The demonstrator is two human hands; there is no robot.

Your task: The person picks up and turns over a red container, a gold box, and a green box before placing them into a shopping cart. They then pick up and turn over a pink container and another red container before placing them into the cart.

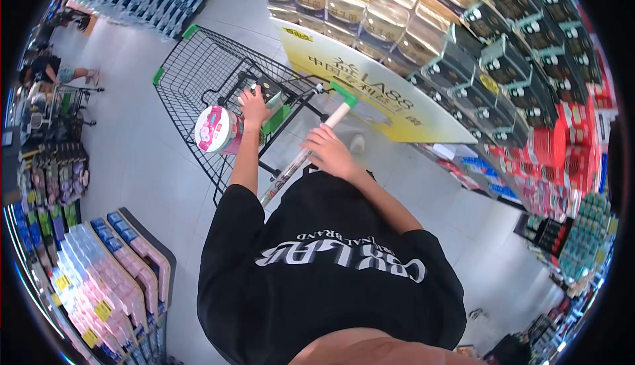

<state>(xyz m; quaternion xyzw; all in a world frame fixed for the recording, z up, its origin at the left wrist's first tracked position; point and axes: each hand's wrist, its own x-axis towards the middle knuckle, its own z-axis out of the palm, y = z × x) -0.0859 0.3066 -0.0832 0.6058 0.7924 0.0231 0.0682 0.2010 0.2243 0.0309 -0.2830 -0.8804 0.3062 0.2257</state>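
A wire shopping cart [192, 67] with green corner caps stands before me. My left hand [253, 107] reaches over its basket, fingers closed on a dark box [272, 91] with a pale green side. Part of that box is hidden behind the hand. Close by on the left, a round tub [213, 129] with a white lid and pink print sits in the cart. My right hand [331, 152] is curled over the cart handle [294, 166], a pale bar with a green end.
On the right rises a tall display of gold and dark boxes [387, 24] above a yellow sign board [370, 90]. Pink and blue packs [109, 259] fill a stand at the lower left. Another person [49, 70] is beside a second cart [66, 103] at the far left.
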